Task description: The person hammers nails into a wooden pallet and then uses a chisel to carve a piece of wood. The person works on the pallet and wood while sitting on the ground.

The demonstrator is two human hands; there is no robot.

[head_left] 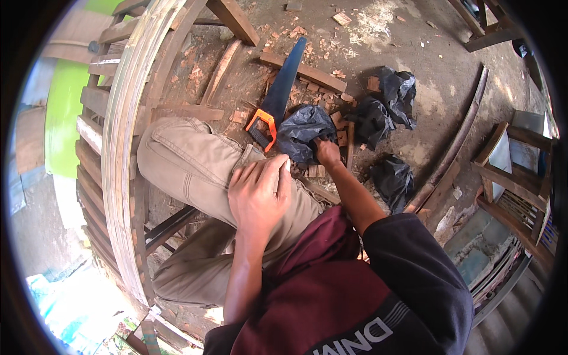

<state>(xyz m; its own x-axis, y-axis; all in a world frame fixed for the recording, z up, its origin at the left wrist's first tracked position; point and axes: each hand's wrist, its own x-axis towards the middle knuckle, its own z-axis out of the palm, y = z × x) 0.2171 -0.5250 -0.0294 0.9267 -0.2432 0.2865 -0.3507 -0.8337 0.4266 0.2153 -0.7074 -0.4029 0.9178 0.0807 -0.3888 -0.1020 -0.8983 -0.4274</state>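
My left hand [260, 192] rests on my bent leg, its fingers curled together. A small white stub [288, 164] shows at its fingertips; its kind is too small to make out. Lower down by the ground, my right hand [328, 152] is closed on the edge of a crumpled black plastic bag [302, 127], its fingertips hidden in the folds. Left of that bag lies a handsaw [284, 83] with a dark blue blade and an orange and black handle. Reddish wood offcuts [341, 121] lie around and under the bag.
More black plastic bags lie to the right, one [397, 89] farther off and one [392, 180] nearer. A wooden batten [305, 72] crosses beyond the saw. A slatted wooden frame [121, 148] stands at left; a long curved strip [455, 145] and wooden furniture [515, 177] are at right.
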